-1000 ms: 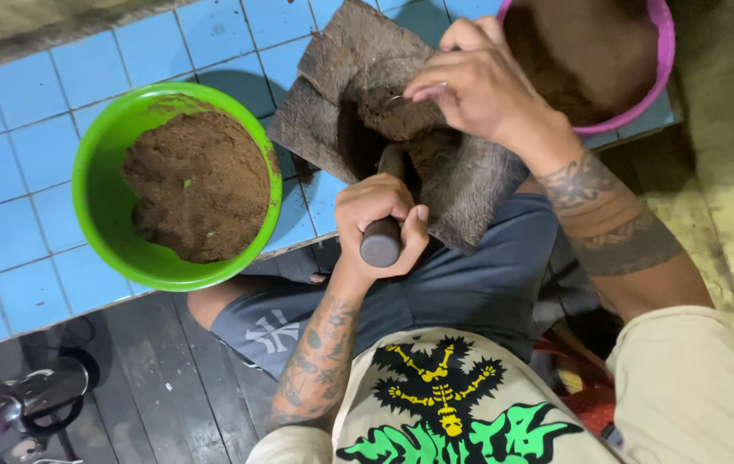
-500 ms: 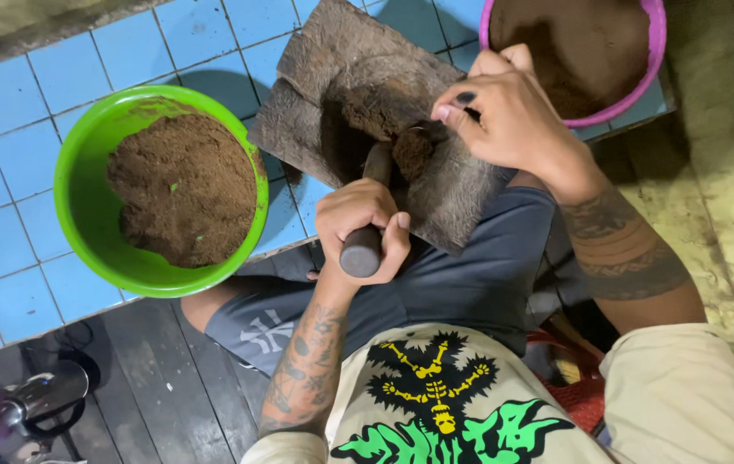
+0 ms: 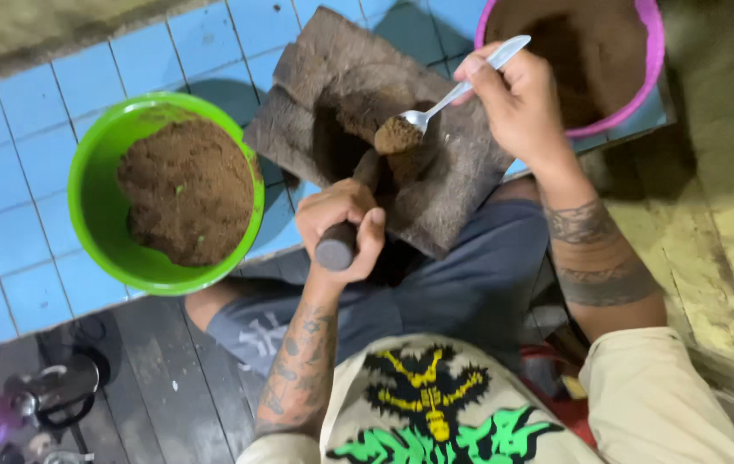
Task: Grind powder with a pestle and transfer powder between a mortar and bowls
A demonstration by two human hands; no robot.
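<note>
Seen from above, a seated person works over a blue tiled floor (image 3: 15, 155) that meets dark wooden boards (image 3: 161, 378). Largest is a rough, dark grey stone slab (image 3: 453, 185), roughly square and set at an angle, resting partly on the person's lap; its surface is pitted and dusted with brown powder, with a darker hollow near the middle. To its left sits a round, glossy green bowl (image 3: 96, 228) of smooth plastic, heaped with crumbly brown powder. At the top right, a pink bowl (image 3: 642, 77) with a smooth rim holds more of the same brown material, touching the slab's far corner.

The left hand (image 3: 341, 223) is curled tight around a dark, cylindrical pestle (image 3: 337, 247), its rounded butt end facing the camera and its tip running up onto the slab. The right hand (image 3: 517, 103) pinches the handle of a thin white spoon (image 3: 457, 86) between thumb and fingertips (image 3: 479, 73), the other fingers loosely folded. The spoon slants down and leftward from those fingers, its bowl carrying a small mound of brown powder (image 3: 397, 136) just above the slab's hollow, close to the pestle's tip. Both forearms bear dark tattoos.
</note>
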